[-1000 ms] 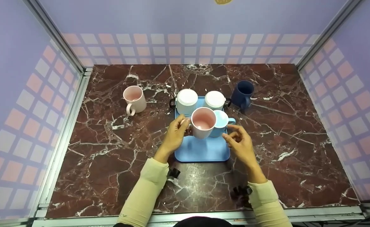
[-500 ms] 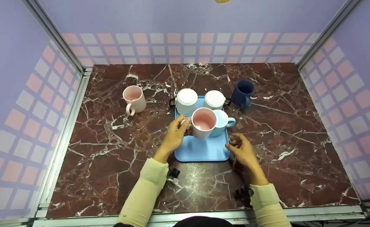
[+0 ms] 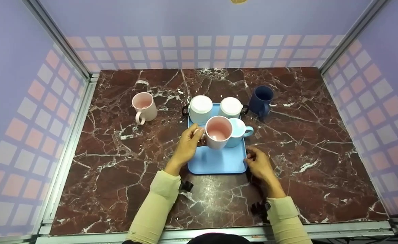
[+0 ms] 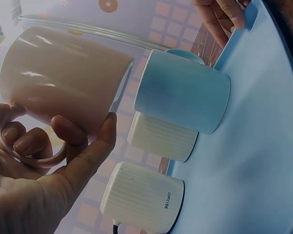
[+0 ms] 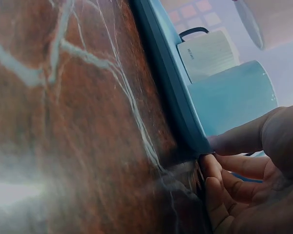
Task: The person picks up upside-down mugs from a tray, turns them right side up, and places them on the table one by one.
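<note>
My left hand grips the handle of a pink mug, fingers through the loop and thumb on its side. The pink mug hangs slightly above the blue tray, close beside a light blue mug standing there. Two white ribbed mugs stand upside down at the tray's far end. My right hand pinches the tray's right front rim, thumb on top and fingers curled beneath.
A second pink mug stands upright on the marble table to the left, and a navy mug to the right of the tray. Checkered walls with metal rails close in the sides and back.
My right hand has drawn back from beside the light blue mug's handle to the tray's right front rim and taken hold of it. The left hand and pink mug have barely moved.
</note>
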The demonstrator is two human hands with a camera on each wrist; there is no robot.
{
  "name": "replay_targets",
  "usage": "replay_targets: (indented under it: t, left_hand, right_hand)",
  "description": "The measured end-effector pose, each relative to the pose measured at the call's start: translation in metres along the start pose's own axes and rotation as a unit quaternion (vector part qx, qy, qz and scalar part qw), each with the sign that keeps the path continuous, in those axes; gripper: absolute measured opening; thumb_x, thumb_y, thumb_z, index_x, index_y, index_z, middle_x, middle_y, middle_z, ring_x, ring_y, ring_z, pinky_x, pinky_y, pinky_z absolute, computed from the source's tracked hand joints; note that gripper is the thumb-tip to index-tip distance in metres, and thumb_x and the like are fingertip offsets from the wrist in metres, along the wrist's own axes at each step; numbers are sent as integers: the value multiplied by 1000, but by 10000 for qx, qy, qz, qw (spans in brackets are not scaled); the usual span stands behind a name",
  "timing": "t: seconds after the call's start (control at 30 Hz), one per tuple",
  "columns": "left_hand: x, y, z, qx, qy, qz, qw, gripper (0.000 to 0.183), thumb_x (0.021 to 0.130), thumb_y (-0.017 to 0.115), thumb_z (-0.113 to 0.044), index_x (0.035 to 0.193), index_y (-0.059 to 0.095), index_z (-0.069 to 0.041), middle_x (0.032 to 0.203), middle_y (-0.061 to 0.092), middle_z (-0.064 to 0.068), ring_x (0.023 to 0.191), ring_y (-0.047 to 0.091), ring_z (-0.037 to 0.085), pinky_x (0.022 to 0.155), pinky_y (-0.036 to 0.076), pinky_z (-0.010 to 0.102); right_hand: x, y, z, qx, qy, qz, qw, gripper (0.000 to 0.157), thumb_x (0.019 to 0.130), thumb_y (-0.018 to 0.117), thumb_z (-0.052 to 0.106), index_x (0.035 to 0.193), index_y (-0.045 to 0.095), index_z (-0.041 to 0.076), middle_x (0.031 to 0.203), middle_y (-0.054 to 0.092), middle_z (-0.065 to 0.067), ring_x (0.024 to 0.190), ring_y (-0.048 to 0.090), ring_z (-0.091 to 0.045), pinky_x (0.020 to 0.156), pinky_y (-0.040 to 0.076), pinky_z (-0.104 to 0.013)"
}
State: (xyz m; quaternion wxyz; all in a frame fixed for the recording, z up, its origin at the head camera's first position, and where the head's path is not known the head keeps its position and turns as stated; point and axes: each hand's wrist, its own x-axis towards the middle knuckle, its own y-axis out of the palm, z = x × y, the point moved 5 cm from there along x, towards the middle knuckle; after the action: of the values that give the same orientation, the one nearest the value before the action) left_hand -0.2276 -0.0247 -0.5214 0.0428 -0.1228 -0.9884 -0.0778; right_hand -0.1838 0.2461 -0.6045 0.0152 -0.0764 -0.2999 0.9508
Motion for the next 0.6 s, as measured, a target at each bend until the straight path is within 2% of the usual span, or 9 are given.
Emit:
replay_targets:
  t: [0.17,0.3,0.43,0.6]
  left_hand:
    - [0,-3,0,-123,-3,-4,9999,29,108,48,-10,80,44,-14,77,42,8,75,53,19,76,64,37]
    - [0,-5,0,-191,3,-27,9998,27,108,48,-9,83,45,-1,77,43,5,75,54,19,78,65,39]
    - [0,-7,-1,-72,100,-100,9999,28,108,48,-8,90,44,12,79,47,6,76,55,18,77,62,33]
    - [1,-14,-5,199,355,-365,9985,31,108,49,-8,89,46,17,84,52,10,81,57,18,77,55,28]
  right_hand:
    - [0,1,-1,20,-84,15,10000,47,89,69,-3,135,63,-1,98,65,-13,81,58,-14,74,46,-22]
    - [-1,1,-2,56,-163,13,9999,47,89,68,-3,136,63,-1,99,65,-13,83,59,-16,75,47,-23]
    - [-3,2,-4,107,-151,11,9998,48,89,69,-3,136,62,-2,99,65,-13,84,59,-17,75,47,-22]
    - [-4,2,-4,131,-136,31,9998,48,90,68,-2,138,61,-2,100,64,-14,85,58,-17,74,47,-22]
